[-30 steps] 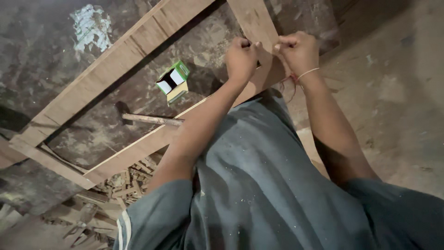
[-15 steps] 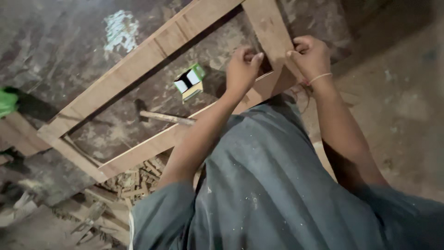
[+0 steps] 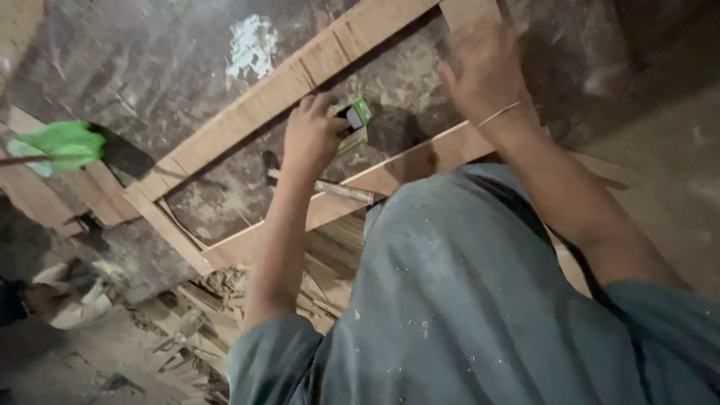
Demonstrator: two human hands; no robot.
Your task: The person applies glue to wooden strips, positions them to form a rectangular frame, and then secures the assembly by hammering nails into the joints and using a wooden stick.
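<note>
Off the upright rail goes my left hand (image 3: 313,139), down now onto the small green, black and white cardboard box (image 3: 354,126) lying on the dark stained floor (image 3: 150,67) inside the pale wooden frame (image 3: 300,82); my fingers curl against the box's edge, though I cannot tell if they grip it. Right hand (image 3: 484,71) lifts, blurred, fingers spread apart over the frame's upright, holding nothing. Just below the box lies a thin wooden-handled tool (image 3: 330,187).
</note>
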